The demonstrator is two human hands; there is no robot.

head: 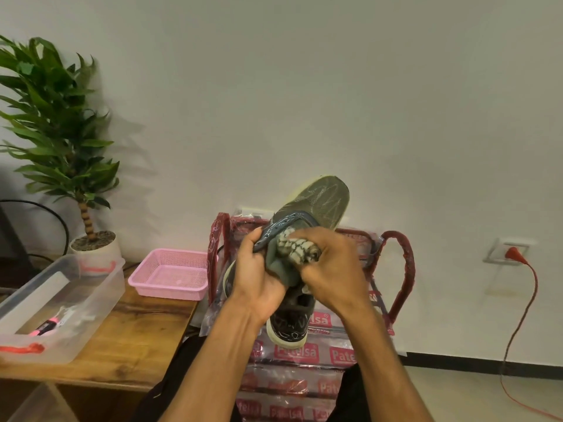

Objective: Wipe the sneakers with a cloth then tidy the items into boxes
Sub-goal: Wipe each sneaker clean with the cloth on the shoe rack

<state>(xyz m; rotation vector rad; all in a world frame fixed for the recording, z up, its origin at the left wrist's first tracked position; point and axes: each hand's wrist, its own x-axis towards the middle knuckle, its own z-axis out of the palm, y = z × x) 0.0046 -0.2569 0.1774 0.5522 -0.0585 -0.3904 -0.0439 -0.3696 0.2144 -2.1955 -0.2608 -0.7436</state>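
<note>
We see both forearms reaching up from the bottom edge and meeting in the middle of the view, in front of the chest. The left hand [256, 271] is turned palm inward, wrist bent slightly. Its fingers [254, 239] are curled round the dark collar edge of the sneaker [323, 202] and grip it firmly. The sneaker is held in the air, well above the table [137, 339] and just to its right, with its olive mesh toe pointing up and away toward the wall.

The right hand [333, 268] comes in from the other side, knuckles toward us. Its fingers [309, 271] are closed tight round a bunched cloth [283, 269], grey-green with a pale patterned part, and press it against the sneaker near its opening. The two hands are touching or nearly so.

Below the hands we see a dark patterned upper with a pale sole [288, 328]. We cannot tell whether it is the heel of the same sneaker or a second one.

Behind it stands a printed plastic bag [402, 269] with red handles. On the table to the left are a clear box [100, 287] with a pink item inside, and a pink basket [170, 290] beyond it. A potted plant [54, 132] stands in the corner. A red cable [518, 315] hangs from a wall socket [499, 252].
</note>
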